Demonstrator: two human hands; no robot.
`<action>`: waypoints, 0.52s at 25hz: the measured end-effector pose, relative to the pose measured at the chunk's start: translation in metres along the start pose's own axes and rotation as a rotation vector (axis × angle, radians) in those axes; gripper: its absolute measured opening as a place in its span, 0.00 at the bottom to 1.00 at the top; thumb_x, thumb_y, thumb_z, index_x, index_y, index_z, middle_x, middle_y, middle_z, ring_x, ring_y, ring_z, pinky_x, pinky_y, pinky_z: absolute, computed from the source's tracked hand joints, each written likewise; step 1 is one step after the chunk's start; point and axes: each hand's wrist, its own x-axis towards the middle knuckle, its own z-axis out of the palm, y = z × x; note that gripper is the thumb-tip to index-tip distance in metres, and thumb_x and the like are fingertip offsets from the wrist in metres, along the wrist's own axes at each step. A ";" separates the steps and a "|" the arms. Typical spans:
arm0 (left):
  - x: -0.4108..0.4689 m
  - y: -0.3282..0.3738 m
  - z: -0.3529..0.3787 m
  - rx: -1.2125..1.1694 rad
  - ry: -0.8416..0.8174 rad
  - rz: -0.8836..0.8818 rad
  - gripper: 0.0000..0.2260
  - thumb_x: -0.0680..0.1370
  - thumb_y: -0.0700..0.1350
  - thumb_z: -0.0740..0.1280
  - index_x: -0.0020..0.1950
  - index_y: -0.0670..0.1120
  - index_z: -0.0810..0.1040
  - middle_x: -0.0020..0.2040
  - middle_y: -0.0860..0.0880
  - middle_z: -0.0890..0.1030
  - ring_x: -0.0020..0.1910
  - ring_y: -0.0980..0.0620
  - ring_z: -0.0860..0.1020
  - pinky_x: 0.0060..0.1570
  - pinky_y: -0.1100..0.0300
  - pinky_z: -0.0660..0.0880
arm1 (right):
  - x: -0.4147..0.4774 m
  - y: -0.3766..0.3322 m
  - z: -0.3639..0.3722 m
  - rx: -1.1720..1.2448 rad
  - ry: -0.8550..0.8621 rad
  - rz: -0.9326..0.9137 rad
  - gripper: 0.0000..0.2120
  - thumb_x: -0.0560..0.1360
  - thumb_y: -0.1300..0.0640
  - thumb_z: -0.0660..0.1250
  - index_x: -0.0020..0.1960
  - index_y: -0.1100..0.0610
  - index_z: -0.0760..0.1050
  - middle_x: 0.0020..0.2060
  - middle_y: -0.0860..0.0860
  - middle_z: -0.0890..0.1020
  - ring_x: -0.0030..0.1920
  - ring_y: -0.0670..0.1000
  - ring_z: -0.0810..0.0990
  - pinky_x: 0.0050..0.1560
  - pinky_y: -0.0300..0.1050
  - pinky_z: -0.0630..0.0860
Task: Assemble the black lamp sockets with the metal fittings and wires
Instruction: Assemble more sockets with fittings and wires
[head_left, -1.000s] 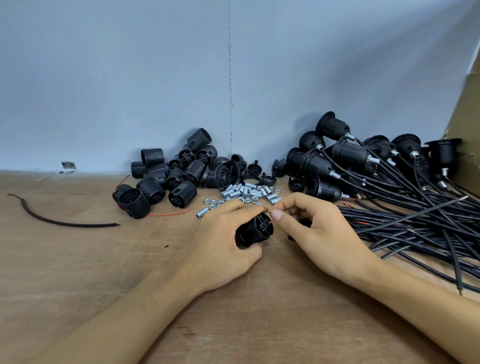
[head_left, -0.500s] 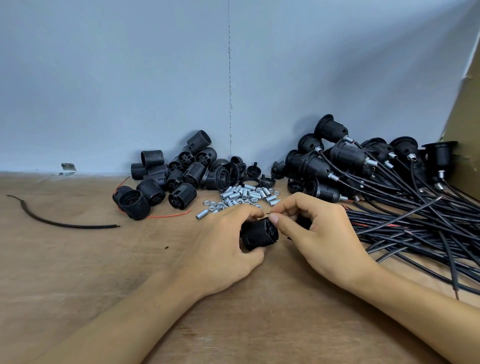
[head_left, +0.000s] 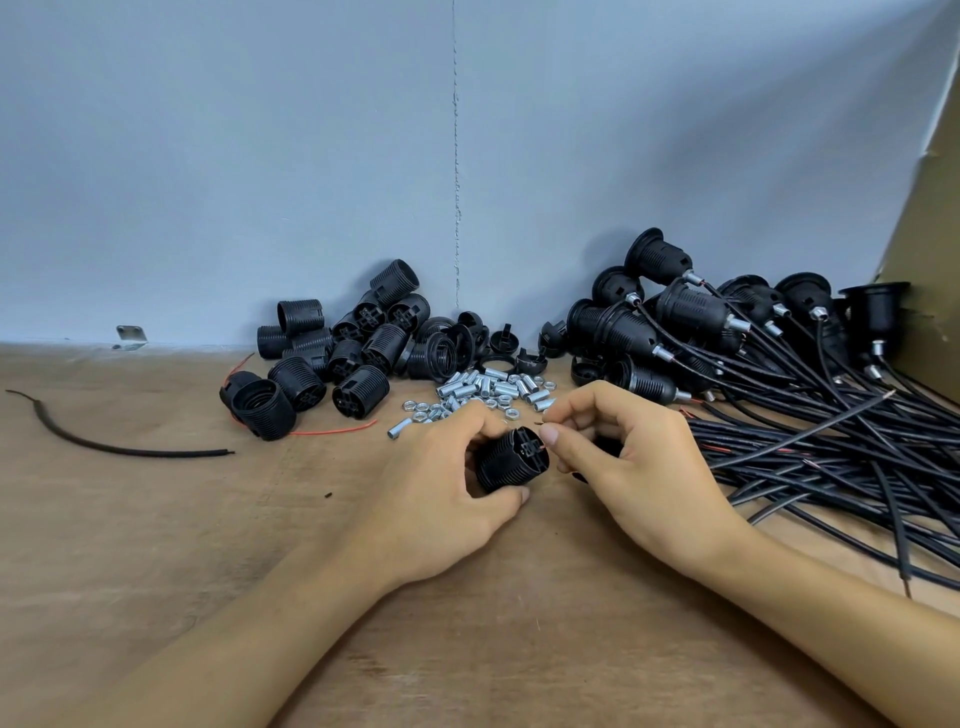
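My left hand (head_left: 441, 483) grips a black ribbed lamp socket (head_left: 511, 460) lying on its side on the wooden table, its slotted end turned toward my right hand. My right hand (head_left: 634, 457) pinches a thin red wire end (head_left: 541, 446) at that slotted end; the rest of the wire is hidden under the hand. Just behind the hands lies a heap of small metal fittings and nuts (head_left: 483, 391). A pile of loose black socket bodies (head_left: 343, 353) sits at the back left.
Assembled sockets with black cables (head_left: 727, 332) are heaped at the back right, their wires (head_left: 831, 457) spreading over the table's right side. A loose black cable piece (head_left: 104, 441) lies at the left. A brown cardboard wall (head_left: 924, 260) stands at the far right; a grey wall runs behind.
The socket in my left hand has turned and shifted slightly right. My right fingers have moved in to the socket's slotted end with the thin wire.
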 end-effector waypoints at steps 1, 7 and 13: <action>-0.001 0.000 0.000 0.035 0.004 0.015 0.14 0.67 0.56 0.74 0.49 0.60 0.74 0.48 0.65 0.82 0.49 0.64 0.81 0.51 0.60 0.77 | 0.000 0.000 0.000 0.020 -0.009 0.010 0.06 0.76 0.59 0.73 0.45 0.48 0.79 0.35 0.46 0.83 0.36 0.46 0.82 0.43 0.38 0.79; -0.001 -0.001 0.003 0.113 0.011 0.046 0.16 0.67 0.58 0.71 0.52 0.65 0.70 0.53 0.69 0.77 0.49 0.65 0.79 0.48 0.68 0.74 | -0.001 0.000 -0.002 -0.027 -0.076 0.029 0.06 0.77 0.60 0.69 0.49 0.50 0.76 0.39 0.49 0.82 0.42 0.50 0.81 0.44 0.44 0.78; -0.001 -0.003 0.002 0.120 0.004 0.038 0.15 0.66 0.60 0.68 0.51 0.67 0.70 0.53 0.70 0.77 0.50 0.67 0.78 0.49 0.74 0.71 | 0.004 -0.004 -0.012 -0.018 -0.231 0.056 0.02 0.75 0.59 0.67 0.47 0.54 0.75 0.40 0.53 0.81 0.36 0.46 0.76 0.38 0.35 0.70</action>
